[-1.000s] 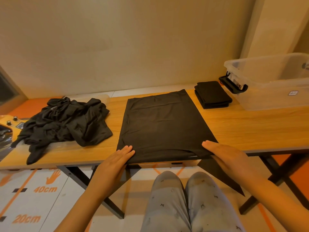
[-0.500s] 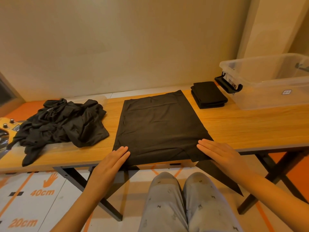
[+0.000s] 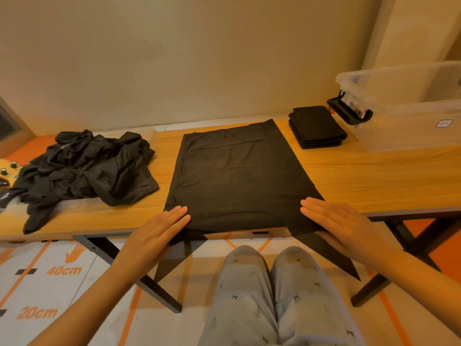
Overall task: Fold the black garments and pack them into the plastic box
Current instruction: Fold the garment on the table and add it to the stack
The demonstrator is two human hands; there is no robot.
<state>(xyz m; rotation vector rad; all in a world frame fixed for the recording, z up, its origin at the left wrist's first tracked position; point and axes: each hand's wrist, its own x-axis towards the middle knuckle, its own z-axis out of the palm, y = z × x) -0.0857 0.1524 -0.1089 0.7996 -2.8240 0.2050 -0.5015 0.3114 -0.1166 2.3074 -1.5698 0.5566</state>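
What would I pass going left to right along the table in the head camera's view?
Crumpled pile of black garments → flat spread black garment → folded black stack → clear plastic box.

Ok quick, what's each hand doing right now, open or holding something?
Left hand: open, fingers straight, flat on the near left corner of the spread black garment.
Right hand: open, fingers straight, flat on its near right corner.
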